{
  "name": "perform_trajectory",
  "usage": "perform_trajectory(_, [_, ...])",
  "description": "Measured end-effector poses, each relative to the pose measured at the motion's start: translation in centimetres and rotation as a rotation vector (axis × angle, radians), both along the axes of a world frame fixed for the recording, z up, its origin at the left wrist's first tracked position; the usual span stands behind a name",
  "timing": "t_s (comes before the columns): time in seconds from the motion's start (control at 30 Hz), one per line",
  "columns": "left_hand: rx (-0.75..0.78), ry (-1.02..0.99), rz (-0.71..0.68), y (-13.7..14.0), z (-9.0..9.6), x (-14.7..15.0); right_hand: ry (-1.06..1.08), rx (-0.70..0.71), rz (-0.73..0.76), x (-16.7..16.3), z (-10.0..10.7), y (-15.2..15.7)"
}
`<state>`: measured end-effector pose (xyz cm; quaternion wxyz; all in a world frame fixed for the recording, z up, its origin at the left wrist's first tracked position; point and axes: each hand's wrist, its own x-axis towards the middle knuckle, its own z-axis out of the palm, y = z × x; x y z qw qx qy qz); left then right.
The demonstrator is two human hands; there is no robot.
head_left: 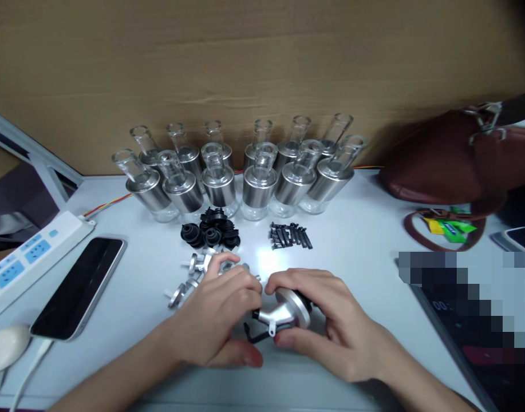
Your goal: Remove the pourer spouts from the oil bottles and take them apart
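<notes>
My right hand point(331, 320) is closed around a silver bottle pourer point(287, 309). The pourer has a round metal collar, a black stopper part under my fingers and a thin black lever point(259, 337) along its lower side. My left hand point(228, 320) is at the spout's black-tipped end, thumb held apart from the fingers. Whether its fingertips touch the spout I cannot tell. Behind and partly under my left hand lie several silver pourer parts point(177, 296). A heap of black ribbed rubber stoppers point(213, 236) sits beyond them. Several small black levers point(290, 236) lie to the right.
Two rows of glass bottles with metal sleeves point(260, 189) stand at the back before a cardboard wall point(262, 68). A phone point(79, 289) and a power strip point(34, 254) lie left. On the right are a brown bag point(442, 157), small packets point(453, 230) and a partly blurred dark device point(449, 326).
</notes>
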<state>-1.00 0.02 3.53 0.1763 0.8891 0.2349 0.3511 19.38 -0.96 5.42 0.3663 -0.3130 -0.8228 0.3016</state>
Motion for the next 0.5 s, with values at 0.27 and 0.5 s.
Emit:
perform_trajectory(0.27, [0.021, 0.043, -0.038, -0.1, 0.94, 0.38, 0.01, 0.0, -0.009, -0.39, -0.14, -0.27])
perform_trajectory(0.5, [0.03, 0.013, -0.021, -0.46, 0.76, 0.45, 0.005, -0.006, -0.006, -0.4, -0.25, -0.19])
